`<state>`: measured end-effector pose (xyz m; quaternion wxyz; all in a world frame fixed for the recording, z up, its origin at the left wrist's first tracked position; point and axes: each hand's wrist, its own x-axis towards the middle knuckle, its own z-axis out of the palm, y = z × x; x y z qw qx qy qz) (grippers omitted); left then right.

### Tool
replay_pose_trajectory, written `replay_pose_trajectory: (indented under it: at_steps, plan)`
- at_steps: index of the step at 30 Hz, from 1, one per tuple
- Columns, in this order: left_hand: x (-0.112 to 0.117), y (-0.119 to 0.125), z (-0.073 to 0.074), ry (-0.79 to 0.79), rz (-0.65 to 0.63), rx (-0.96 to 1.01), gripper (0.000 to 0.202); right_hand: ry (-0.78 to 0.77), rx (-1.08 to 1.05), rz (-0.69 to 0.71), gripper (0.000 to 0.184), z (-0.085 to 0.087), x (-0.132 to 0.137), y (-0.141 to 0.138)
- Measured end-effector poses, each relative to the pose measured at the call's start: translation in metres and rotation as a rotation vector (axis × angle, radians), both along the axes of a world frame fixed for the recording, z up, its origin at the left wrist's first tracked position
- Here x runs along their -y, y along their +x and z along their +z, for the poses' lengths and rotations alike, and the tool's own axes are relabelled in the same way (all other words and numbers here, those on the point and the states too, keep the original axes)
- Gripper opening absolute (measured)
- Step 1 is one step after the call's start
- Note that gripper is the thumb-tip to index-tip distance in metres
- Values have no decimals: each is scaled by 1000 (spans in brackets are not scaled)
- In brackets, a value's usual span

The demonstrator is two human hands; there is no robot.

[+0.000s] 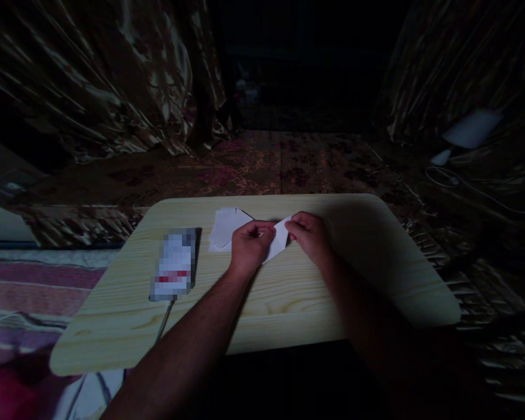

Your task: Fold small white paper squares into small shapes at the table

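Observation:
A small piece of white paper (279, 240) is held between my two hands, tilted just above the wooden table. My left hand (251, 244) pinches its left side with thumb and fingers. At its upper right corner, my right hand (307, 228) grips the edge between thumb and forefinger. Whether the paper is folded I cannot tell. Several loose white sheets (226, 226) lie in an uneven pile just left of my left hand, which partly covers them.
On the light wooden table (289, 315), a pixelated phone-like device (174, 262) lies at the left with a cable (165, 319) running toward me. A white lamp (472, 128) stands beyond at the right. Dark patterned curtains (157, 70) hang behind, and a striped cover (39, 291) is at left.

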<state>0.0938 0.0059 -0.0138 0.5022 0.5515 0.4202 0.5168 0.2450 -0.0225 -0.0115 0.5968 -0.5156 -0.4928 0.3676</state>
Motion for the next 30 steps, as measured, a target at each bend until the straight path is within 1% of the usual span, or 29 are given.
replay_pose_trajectory:
  at_steps: [3,8,12,15,19,23,27,30]
  plan:
    - [0,0,0,-1,12,13,23,-17,13,-10,21,2,0,-1]
    - [-1,0,0,-16,29,44,26,-110,53,78,16,4,1,-4]
    - [0,-1,1,-41,-16,51,33,-104,80,23,21,4,2,-4]
    - [1,-1,1,-87,-53,77,38,-113,103,15,21,6,3,-3]
    - [0,-2,-1,-109,-76,77,32,-98,122,42,18,4,2,-3]
    - [-3,-2,-3,-139,-98,144,27,-90,135,63,19,2,2,-5]
    - [-5,-2,-6,-153,-129,202,26,-67,124,111,10,3,4,-7]
    - [-7,-2,-7,-159,-140,241,25,-47,140,123,13,5,4,-6]
